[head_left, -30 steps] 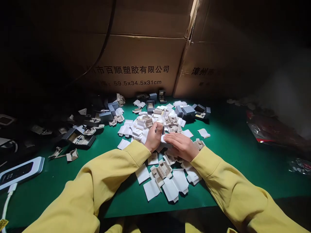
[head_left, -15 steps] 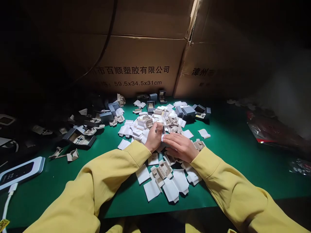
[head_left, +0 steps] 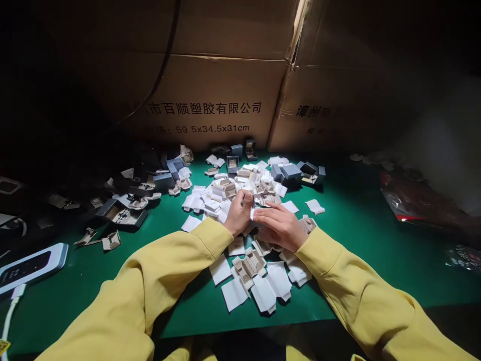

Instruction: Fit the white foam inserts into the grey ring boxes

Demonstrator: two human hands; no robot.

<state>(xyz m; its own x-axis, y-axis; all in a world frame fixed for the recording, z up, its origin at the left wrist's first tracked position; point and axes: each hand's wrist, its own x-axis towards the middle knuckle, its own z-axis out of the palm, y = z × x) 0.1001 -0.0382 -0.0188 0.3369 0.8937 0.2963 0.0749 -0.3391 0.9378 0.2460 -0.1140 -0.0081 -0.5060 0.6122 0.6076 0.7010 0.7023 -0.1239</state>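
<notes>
Above the middle of a heap of small folded card pieces (head_left: 203,200), white on one face and grey-brown on the other, my two hands meet. My left hand (head_left: 239,214) is closed, thumb on top, around a white card piece (head_left: 252,214); most of it is hidden by the fingers. Against the right side of that piece, my right hand (head_left: 280,225) rests its stretched fingertips, palm down. Nearer to me lie a grey-brown folded insert (head_left: 250,267) and several flat white cards (head_left: 235,294).
Small blue-grey boxes (head_left: 292,173) stand behind the heap, and an open one (head_left: 124,215) lies left. A white device (head_left: 33,268) with a cable is at far left, a clear-and-red plastic bag (head_left: 417,200) at right. Large cartons (head_left: 210,80) wall off the green table's (head_left: 361,240) back.
My right hand's index finger has lifted a little and its fingertips have shifted slightly right. My left hand keeps its closed grip in the same place.
</notes>
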